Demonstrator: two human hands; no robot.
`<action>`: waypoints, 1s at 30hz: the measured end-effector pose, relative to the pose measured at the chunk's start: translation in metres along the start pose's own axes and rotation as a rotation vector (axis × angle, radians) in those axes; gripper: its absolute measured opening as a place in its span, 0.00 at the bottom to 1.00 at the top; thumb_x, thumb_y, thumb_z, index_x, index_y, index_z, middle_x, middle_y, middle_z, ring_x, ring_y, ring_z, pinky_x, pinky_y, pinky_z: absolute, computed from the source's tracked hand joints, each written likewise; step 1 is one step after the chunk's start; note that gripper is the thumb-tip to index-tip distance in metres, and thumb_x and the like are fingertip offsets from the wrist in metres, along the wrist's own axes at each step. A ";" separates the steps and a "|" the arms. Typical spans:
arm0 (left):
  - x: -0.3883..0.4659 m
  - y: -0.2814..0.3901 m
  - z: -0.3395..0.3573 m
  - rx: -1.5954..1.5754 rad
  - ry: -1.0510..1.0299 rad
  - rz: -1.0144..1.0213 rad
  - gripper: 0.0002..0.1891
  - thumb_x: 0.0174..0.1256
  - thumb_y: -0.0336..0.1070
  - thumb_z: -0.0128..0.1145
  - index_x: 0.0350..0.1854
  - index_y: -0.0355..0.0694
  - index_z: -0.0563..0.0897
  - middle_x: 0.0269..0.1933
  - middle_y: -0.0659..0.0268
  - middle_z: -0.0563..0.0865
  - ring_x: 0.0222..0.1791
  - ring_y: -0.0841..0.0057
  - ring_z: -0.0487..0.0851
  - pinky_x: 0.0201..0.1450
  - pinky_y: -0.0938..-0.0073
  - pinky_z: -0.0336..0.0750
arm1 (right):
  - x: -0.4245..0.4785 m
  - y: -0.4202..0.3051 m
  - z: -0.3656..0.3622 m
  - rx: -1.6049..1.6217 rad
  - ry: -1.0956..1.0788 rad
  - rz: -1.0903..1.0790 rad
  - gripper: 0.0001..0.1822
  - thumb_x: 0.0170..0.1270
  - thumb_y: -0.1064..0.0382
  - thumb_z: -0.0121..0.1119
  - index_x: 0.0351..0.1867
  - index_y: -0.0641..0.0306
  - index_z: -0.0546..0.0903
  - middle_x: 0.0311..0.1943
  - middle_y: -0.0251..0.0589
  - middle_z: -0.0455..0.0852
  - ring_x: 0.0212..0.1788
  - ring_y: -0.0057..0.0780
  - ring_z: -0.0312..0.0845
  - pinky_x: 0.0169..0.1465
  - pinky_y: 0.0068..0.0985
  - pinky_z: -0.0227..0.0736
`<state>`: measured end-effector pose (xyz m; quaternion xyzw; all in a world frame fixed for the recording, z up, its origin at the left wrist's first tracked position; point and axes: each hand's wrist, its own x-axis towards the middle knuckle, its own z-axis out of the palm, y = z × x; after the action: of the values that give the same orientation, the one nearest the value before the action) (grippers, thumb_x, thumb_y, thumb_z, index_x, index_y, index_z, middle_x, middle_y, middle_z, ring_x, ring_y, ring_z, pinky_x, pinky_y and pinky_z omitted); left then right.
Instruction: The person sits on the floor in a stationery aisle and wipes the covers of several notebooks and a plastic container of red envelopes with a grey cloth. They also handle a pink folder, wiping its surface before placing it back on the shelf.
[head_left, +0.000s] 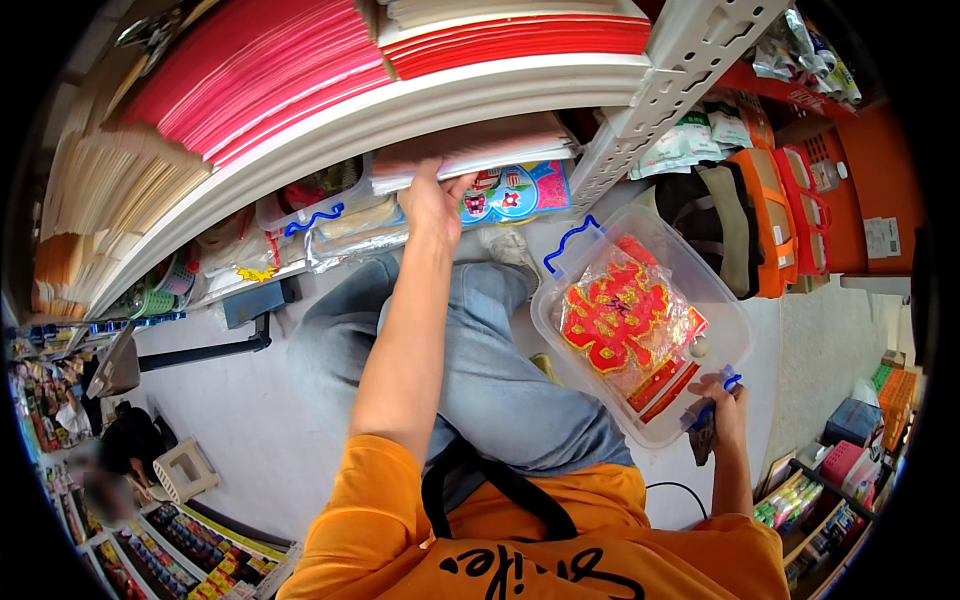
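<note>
My left hand reaches to the lower shelf and grips the front edge of a stack of paper sheets. Under that stack lies a colourful printed packet. On the floor at my right, a clear plastic storage box stands without a lid. Inside it are a red and gold festive decoration in clear wrap and red printed strips. My right hand holds the box by its near blue handle. A dark object, its kind unclear, hangs by that hand.
Pink and red paper stacks fill the shelf above, beside a perforated metal post. Bags stand beyond the box. A smaller plastic bin sits on the lower shelf. Another person is far left, near a stool.
</note>
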<state>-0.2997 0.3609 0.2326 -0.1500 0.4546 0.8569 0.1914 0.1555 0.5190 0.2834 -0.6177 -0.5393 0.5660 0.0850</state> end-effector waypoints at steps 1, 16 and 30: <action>-0.008 0.004 -0.003 -0.011 -0.016 0.004 0.15 0.68 0.27 0.53 0.55 0.28 0.72 0.51 0.51 0.79 0.45 0.56 0.86 0.46 0.57 0.90 | -0.002 -0.007 0.007 0.010 -0.004 -0.010 0.17 0.54 0.64 0.57 0.42 0.76 0.78 0.33 0.54 0.88 0.25 0.34 0.82 0.29 0.30 0.80; -0.284 0.112 -0.104 -0.006 0.152 0.084 0.31 0.61 0.25 0.58 0.69 0.33 0.68 0.60 0.56 0.79 0.60 0.64 0.79 0.64 0.61 0.74 | 0.004 -0.042 0.072 0.091 -0.146 0.008 0.12 0.53 0.66 0.60 0.36 0.73 0.76 0.29 0.54 0.85 0.22 0.38 0.80 0.26 0.35 0.79; -0.406 0.154 -0.189 -0.086 0.657 0.370 0.30 0.59 0.42 0.64 0.61 0.31 0.75 0.55 0.53 0.83 0.53 0.64 0.83 0.56 0.64 0.81 | 0.026 -0.067 0.217 0.395 -0.398 0.128 0.16 0.56 0.65 0.58 0.43 0.74 0.79 0.34 0.50 0.85 0.30 0.43 0.85 0.34 0.39 0.85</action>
<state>0.0023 0.0461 0.4168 -0.3401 0.4747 0.8014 -0.1292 -0.0601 0.4560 0.2406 -0.4989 -0.3846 0.7744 0.0600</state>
